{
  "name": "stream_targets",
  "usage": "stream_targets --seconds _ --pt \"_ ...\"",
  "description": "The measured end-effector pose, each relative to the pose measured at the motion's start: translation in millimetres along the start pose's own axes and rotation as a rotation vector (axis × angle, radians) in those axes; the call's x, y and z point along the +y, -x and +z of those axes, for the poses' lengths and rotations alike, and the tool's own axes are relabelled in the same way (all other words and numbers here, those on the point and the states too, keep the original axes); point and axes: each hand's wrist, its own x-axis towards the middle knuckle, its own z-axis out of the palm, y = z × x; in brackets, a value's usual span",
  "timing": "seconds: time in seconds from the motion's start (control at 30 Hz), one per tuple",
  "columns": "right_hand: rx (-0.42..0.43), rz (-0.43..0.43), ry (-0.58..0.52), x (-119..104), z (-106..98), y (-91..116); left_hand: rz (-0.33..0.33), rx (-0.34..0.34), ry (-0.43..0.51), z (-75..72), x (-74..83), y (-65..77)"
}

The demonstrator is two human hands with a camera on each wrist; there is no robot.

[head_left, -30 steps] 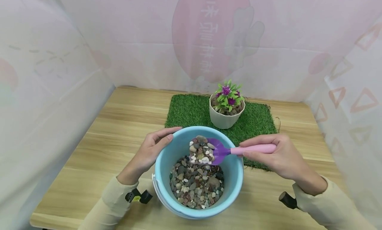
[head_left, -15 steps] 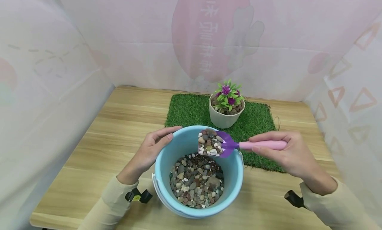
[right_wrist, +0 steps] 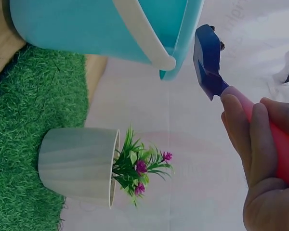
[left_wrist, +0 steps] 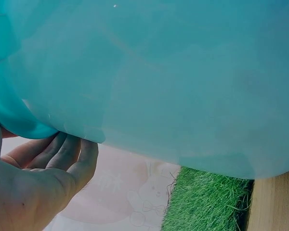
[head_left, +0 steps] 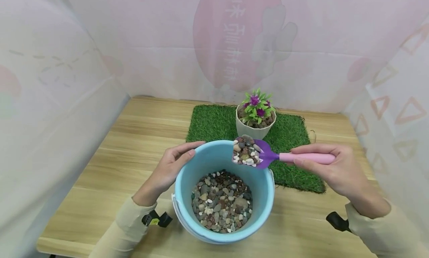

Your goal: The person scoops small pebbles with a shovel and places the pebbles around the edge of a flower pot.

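A light blue bucket (head_left: 187,220) stands on the table, with mixed pebbles (head_left: 221,204) in its bottom. My left hand (head_left: 169,168) rests against the bucket's left rim; in the left wrist view its fingers (left_wrist: 82,159) touch the outer wall below the rim. With my right hand (head_left: 338,170) I grip the pink handle of a purple hand shovel (head_left: 267,156). A heap of white, grey and brown pebbles (head_left: 247,150) lies on its blade, above the bucket's far right rim. From the right wrist view the blade shows mostly its underside.
Behind the bucket, a white flowerpot (head_left: 249,130) with a purple-flowered plant (head_left: 257,107) stands on a green artificial grass mat (head_left: 212,120). The bucket's white handle (head_left: 179,213) hangs down outside it. Printed cloth walls (head_left: 161,72) enclose the wooden table (head_left: 134,146).
My right hand has carried the loaded shovel right and slightly away from me, from over the bucket's middle to its far right rim. My left hand stays at the rim.
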Motion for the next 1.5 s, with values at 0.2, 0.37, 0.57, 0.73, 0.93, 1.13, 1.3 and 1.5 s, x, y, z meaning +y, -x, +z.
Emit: stream_targets --seconds 0.2,0.37,0.57,0.73,0.93,1.13,1.3,1.5 --pt "0.052 0.100 0.051 3 -7 1 -0.001 0.005 0.010 0.1 -0.8 0.3" --pt "0.064 0.081 0.009 8 -12 1 -0.001 0.006 0.005 -0.3 -2.1 0.4" --pt "0.077 0.023 -0.024 14 -14 2 -0.006 0.007 0.002 -0.5 -1.9 1.1" --pt "0.100 0.040 -0.052 17 -17 3 -0.004 0.006 0.005 -0.1 -1.8 1.2" --pt "0.113 0.076 -0.081 23 -24 6 -0.004 0.004 0.016 0.1 -2.3 0.6" --pt "0.146 0.145 0.048 29 -31 8 0.001 0.002 0.022 -0.5 -2.6 -0.3" --pt "0.147 0.184 0.064 36 -35 6 0.000 0.006 0.022 -0.1 -2.1 -1.0" --pt "0.148 0.179 0.048 44 -35 3 0.000 0.010 0.023 0.1 -2.9 -1.1"
